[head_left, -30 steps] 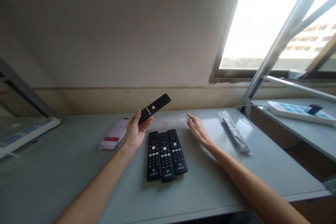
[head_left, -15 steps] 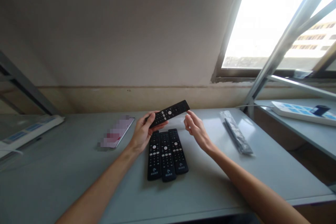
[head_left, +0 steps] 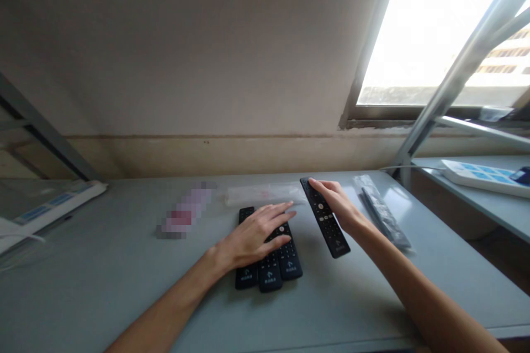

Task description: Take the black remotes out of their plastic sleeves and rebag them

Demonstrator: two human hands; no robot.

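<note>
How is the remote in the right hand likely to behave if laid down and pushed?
The remote is probably stiff: it looks straight along its length, with the right hand gripping near one end. It seems unlikely to roll, being long and flat-faced. It may slide fairly easily, since the table looks smooth.

Three remotes (head_left: 270,278) lie side by side at the middle of the table (head_left: 351,303). The left grip (head_left: 260,234) is positioned over them; contact cannot be determined. The right grip (head_left: 337,201) holds a fourth remote (head_left: 327,223) to the right of the three. A plastic sleeve (head_left: 252,194) lies behind the three, towards the wall (head_left: 207,55). A masked item (head_left: 184,216) lies to their left; a power strip (head_left: 58,204) lies farther left. A wrapped packet (head_left: 383,212) lies right of the fourth remote. The window (head_left: 434,38) is located far right.
</note>
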